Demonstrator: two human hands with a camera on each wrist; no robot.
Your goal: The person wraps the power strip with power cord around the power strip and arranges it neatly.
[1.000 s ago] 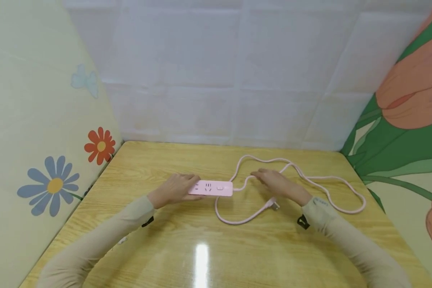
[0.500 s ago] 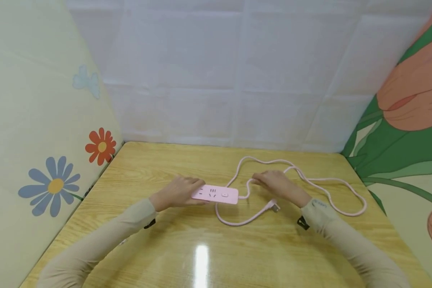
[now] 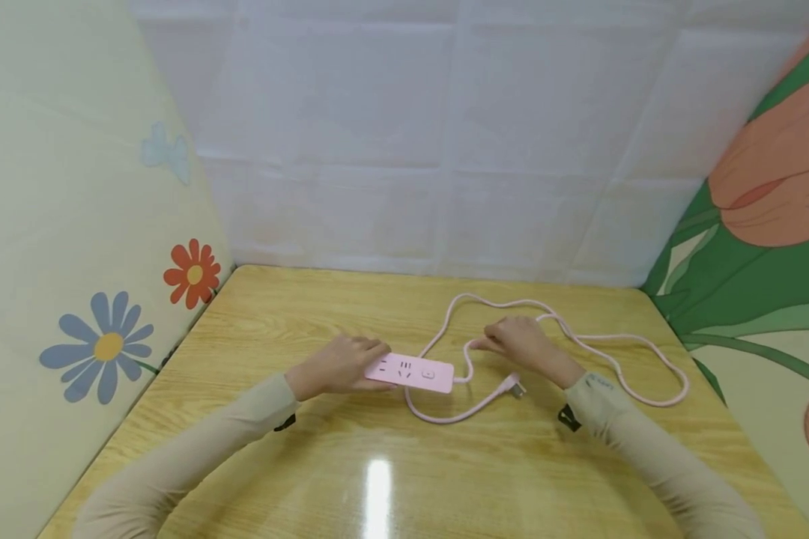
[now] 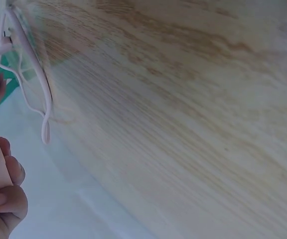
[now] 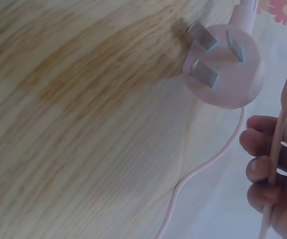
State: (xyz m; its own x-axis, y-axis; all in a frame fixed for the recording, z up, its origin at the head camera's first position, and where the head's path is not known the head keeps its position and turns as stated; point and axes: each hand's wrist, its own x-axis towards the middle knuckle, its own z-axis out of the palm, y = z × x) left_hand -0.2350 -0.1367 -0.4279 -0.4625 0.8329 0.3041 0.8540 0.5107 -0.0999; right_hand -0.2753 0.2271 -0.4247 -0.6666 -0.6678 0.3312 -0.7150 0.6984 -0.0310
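Counter (image 3: 297,479): yellowish wood-grain top, glossy, far corners rounded; one bright streak of reflected light at the near side. Lying on it, chiefly right of centre: a pink power cord (image 3: 440,421) in loose loops, ending in a three-pin plug (image 5: 228,72), flat metal pins exposed.

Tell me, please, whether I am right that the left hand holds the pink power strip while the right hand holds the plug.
Not quite: the right hand holds the cable, not the plug, as the right wrist view shows. The left hand does hold the pink power strip.
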